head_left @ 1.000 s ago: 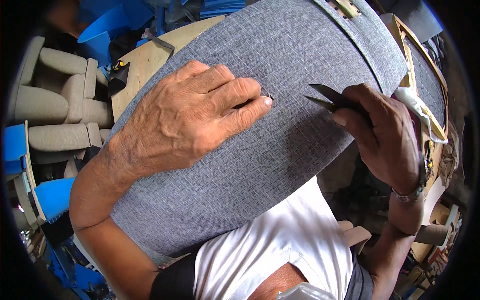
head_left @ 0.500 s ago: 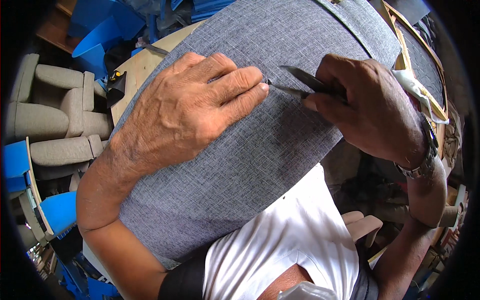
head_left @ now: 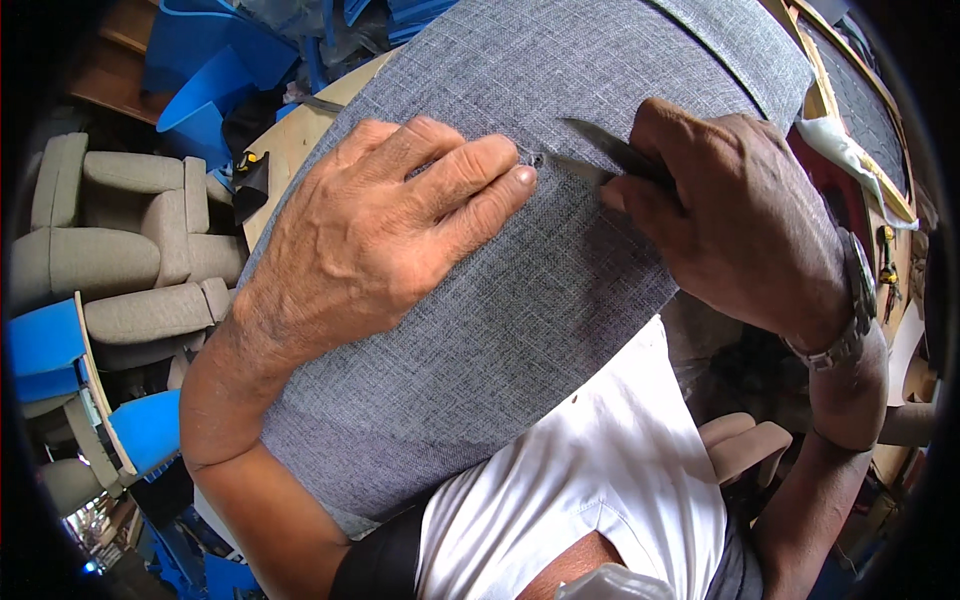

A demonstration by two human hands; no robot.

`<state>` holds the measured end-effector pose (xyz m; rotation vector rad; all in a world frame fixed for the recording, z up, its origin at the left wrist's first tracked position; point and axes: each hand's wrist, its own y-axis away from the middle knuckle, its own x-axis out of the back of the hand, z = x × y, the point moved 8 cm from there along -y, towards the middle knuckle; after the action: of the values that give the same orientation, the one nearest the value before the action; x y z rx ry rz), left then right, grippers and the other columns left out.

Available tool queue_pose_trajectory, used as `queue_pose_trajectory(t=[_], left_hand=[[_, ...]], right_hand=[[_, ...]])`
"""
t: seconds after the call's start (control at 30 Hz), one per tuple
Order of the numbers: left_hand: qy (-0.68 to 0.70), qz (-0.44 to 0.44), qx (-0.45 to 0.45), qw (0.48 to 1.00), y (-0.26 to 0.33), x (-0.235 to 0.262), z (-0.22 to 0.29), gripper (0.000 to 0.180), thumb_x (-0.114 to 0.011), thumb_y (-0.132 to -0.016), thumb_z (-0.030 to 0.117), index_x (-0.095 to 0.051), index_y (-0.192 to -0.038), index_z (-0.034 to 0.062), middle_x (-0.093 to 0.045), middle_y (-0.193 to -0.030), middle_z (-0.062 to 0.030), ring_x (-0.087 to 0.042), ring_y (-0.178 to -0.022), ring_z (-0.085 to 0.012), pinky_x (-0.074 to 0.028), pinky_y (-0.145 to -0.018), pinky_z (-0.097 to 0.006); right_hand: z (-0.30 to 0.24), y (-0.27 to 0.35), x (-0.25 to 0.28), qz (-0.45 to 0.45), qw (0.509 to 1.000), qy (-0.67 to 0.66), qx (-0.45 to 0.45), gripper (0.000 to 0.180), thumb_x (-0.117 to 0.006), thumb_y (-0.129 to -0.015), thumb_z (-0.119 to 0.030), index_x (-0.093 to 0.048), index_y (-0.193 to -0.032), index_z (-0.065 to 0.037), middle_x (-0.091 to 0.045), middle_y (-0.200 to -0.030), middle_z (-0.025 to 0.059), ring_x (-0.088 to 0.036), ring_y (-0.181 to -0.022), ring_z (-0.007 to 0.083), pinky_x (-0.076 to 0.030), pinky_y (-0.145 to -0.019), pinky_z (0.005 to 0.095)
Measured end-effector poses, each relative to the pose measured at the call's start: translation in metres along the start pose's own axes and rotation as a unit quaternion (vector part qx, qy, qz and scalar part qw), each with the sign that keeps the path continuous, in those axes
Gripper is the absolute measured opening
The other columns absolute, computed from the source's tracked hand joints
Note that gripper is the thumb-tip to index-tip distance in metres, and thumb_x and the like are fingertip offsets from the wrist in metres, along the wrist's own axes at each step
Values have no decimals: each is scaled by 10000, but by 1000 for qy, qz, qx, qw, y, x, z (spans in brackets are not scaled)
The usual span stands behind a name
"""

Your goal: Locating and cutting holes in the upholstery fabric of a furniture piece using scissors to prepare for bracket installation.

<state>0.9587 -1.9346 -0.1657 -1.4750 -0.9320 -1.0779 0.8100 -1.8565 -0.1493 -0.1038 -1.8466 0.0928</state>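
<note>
Grey woven fabric [head_left: 520, 330] is stretched over a rounded upholstered form that rests against your chest and fills the middle of the view. Your left hand [head_left: 390, 230] lies flat on it, palm down, the fingers [head_left: 470, 180] straight and pressed together rather than curled around anything; the fingertips stop just beside a small hole or snag in the weave, seemingly to keep the cloth taut and steady at that spot. Your right hand [head_left: 730, 220] is closed around a dark, slim, pointed tool [head_left: 600, 155], pinched between thumb and forefinger near its front end, which gives close control of the tip. That tip points at the same small spot, almost touching the left fingertips; whether it has entered the cloth I cannot tell. A metal wristwatch [head_left: 850, 320] sits on your right wrist. Off to your left stand beige seat cushions [head_left: 120, 250] and blue foam or plastic pieces [head_left: 200, 90]; to your right, a wooden frame [head_left: 850, 110] lies behind the form.
</note>
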Motion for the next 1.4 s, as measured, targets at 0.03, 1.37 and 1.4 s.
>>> queue_pose_trajectory(t=[0.03, 1.37, 1.4], left_hand=[[5, 0, 3, 1000, -1, 1, 0, 437, -732, -870, 104, -762, -1307, 108, -695, -1256, -36, -670, -1087, -214, -569, -866, -369], [38, -26, 27, 999, -3, 1, -4, 484, -798, -813, 59, -758, -1294, 85, -696, -1239, -47, -672, -1084, -245, -569, -890, -395], [39, -28, 25, 999, -3, 1, -4, 484, -798, -813, 59, -758, -1294, 85, -696, -1239, -47, -672, -1084, -245, -569, -890, -395]], right_hand=[[3, 1, -1, -4, 1000, -21, -10, 244, -766, -950, -197, -586, -917, -36, -606, -655, 156, -649, -600, 370, -467, -576, 464], [19, -5, -13, -29, 995, -87, -23, 304, -863, -855, -204, -615, -861, -28, -581, -611, 154, -636, -562, 350, -459, -564, 453], [18, -6, -13, -26, 996, -88, -14, 303, -863, -857, -204, -615, -859, -30, -583, -610, 152, -636, -559, 344, -458, -561, 449]])
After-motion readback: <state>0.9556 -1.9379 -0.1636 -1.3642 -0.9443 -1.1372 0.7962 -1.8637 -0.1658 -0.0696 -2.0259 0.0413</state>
